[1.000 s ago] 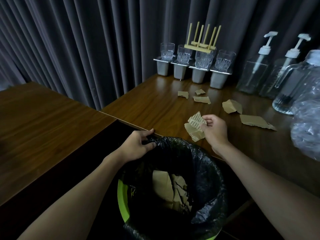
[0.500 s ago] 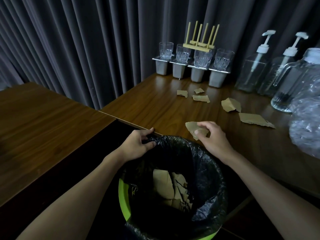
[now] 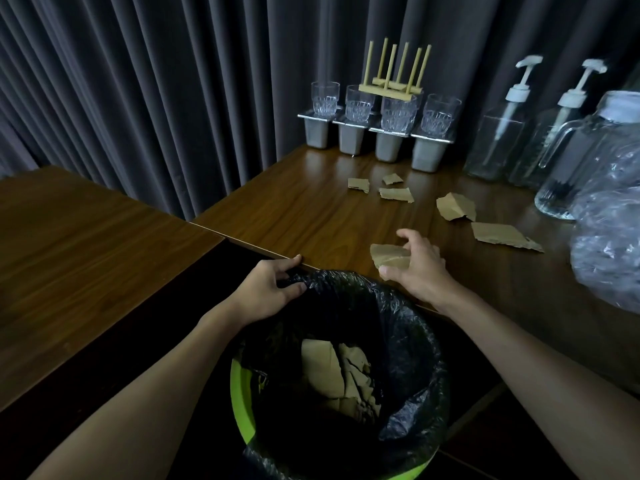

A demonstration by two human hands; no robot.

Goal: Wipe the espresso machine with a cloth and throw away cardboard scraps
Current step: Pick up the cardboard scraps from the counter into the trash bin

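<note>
Head view: bin (image 3: pixel 239 403) holds cardboard scraps (image 3: pixel 322 372); left hand (image 3: pixel 266 289) fingers grip liner (image 3: pixel 408 341); right hand (image 3: pixel 420 268) fingers clutch scrap (image 3: pixel 388 256).

The only view comes from a wide-angle camera worn on the person's head, almost directly above the bin (image 3: pixel 242 403), which sits close under the lens in the lower middle of the frame. It faces forward and down, looking past the bin to the table (image 3: pixel 311 209) just beyond it and the curtain (image 3: pixel 156 81) farther back.
</note>
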